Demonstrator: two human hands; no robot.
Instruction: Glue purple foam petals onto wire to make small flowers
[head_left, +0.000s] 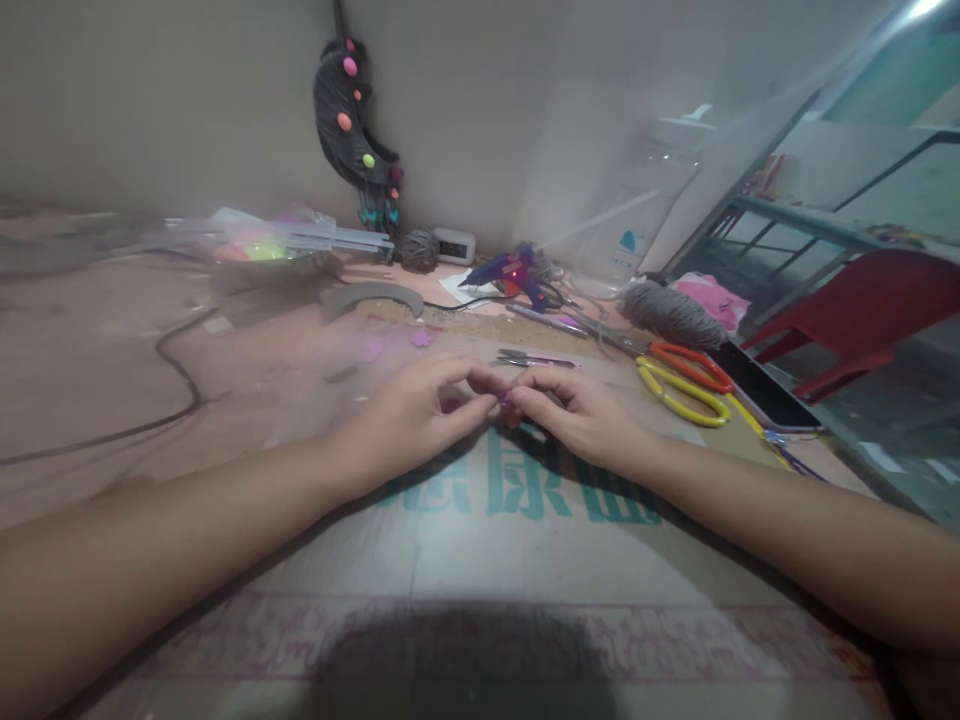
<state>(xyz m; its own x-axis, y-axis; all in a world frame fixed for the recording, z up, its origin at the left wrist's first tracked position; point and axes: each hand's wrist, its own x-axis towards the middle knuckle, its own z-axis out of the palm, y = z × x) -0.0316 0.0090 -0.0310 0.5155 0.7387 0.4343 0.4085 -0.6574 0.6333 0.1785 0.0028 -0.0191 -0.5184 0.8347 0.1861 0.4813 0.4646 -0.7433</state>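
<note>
Fingertips of both hands meet over the printed cardboard sheet point(465, 560). Between them is a small purple piece point(504, 398), mostly hidden, perhaps felt or foam. My left hand point(431, 410) pinches it from one side, thumb and fingers closed. From the other side my right hand point(574, 410) pinches it too, thumb against index finger. Just beyond the fingers lies a pair of thread snips point(538, 360). A purple flower-shaped cutout point(422, 338) and a blurred purple piece point(370, 348) lie past my left hand.
At the back right are a purple glue gun point(510, 275), large scissors point(686, 395), grey yarn point(673, 312), a phone point(769, 390) and a plastic bottle point(637, 205). Glue sticks point(300, 236) rest at the back left. A cable point(184, 365) crosses the left side. A decorated crescent point(341, 120) hangs behind.
</note>
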